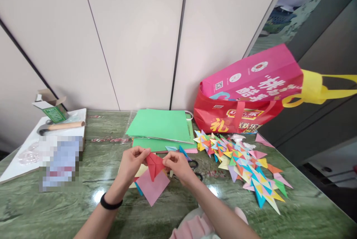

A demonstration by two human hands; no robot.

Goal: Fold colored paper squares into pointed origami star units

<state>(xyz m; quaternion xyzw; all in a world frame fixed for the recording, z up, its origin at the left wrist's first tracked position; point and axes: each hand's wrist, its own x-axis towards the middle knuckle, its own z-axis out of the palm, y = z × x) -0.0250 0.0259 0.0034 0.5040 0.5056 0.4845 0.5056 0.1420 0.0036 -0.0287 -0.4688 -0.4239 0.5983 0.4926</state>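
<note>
Between my two hands is a folded piece of red origami paper (154, 165), its point hanging downward. My left hand (134, 162) pinches its upper left corner between thumb and fingers. On the other side, my right hand (178, 166) pinches the right corner. Just below the red piece lies a pink paper square (153, 190), turned like a diamond, with other coloured sheets partly under it. Black-handled scissors (193, 164) rest beside my right hand, mostly hidden by it. Small blue folded pieces (182, 152) lie behind the hands.
Green paper sheets (160, 125) are stacked at the back. Many folded paper pieces (242, 164) spread over the right side, before a red gift bag (240, 114) and a pink box (253, 73). At left, a white board (16, 162) bears a wooden-handled tool (67, 125) and a small green box (55, 112).
</note>
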